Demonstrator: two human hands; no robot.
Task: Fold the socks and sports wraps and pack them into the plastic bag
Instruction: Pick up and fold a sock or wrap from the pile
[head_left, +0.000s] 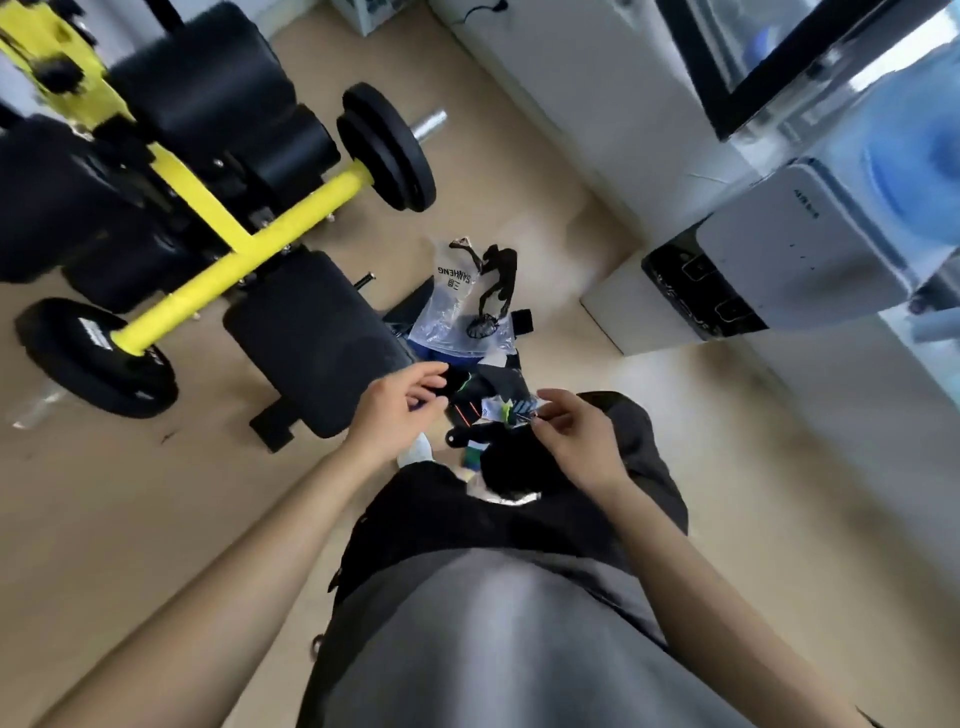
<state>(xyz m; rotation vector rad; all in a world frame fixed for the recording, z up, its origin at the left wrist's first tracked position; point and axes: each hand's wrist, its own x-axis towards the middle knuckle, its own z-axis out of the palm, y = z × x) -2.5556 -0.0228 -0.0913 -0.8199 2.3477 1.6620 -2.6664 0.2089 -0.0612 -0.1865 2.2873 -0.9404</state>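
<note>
Left hand (402, 402): thumb and curled fingers close on a black piece (457, 382) at the left edge of the pile; the grip looks like a pinch, though blur softens it.
Right hand (579, 439): fingertips pressed together in a pinch on the edge of a labelled sock (511, 410).
Why held so: both hands seem to be taking one item by opposite ends, probably to pull it flat for folding.
Pile (506, 462): a mostly black jumble with red-orange stripes and white, green and blue tags, unsorted and unfolded, just in front of the person's knees.
Plastic bag (452, 306): clear, with printed lettering and a dark figure on it, lying flat just beyond the pile within easy reach; whether anything is inside I cannot tell.
What they rest on: a dark surface low over the floor (156, 493); it is too hidden to name.
Nearby: a padded weight bench (306, 338) to the left.
</note>
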